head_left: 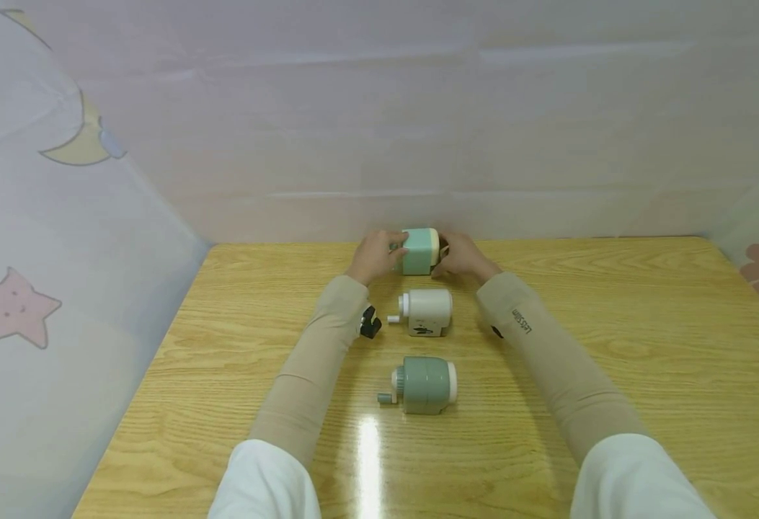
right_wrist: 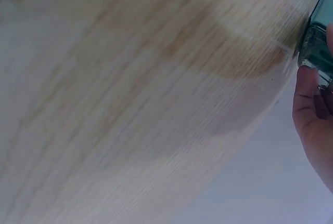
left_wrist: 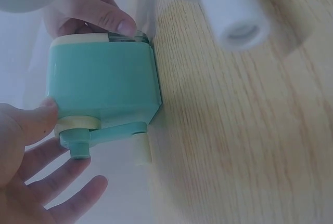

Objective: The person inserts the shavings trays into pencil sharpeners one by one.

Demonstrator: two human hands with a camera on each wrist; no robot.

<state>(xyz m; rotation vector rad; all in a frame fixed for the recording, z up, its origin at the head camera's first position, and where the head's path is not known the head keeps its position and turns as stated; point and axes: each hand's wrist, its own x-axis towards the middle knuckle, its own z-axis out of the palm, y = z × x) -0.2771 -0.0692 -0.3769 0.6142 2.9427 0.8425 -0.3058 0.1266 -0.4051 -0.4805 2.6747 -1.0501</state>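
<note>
A turquoise crank pencil sharpener (head_left: 416, 252) with cream trim stands at the table's far edge, between both hands. Its crank (left_wrist: 117, 133) faces my left hand (head_left: 375, 256). In the left wrist view, that hand's thumb touches the body's corner, while its extended fingers spread around the crank hub. From the opposite end, my right hand (head_left: 460, 256) holds the sharpener, its thumb and curled fingers at the clear shavings drawer (right_wrist: 315, 47). The right wrist view catches only this end at its right edge.
Nearer on the wooden table (head_left: 256, 346) stand a cream sharpener (head_left: 431, 310) with a dark print and a green sharpener (head_left: 426, 386), their cranks pointing left. The cream one's white crank handle (left_wrist: 234, 16) looms in the left wrist view. A pale cloth backdrop (head_left: 418, 144) rises behind.
</note>
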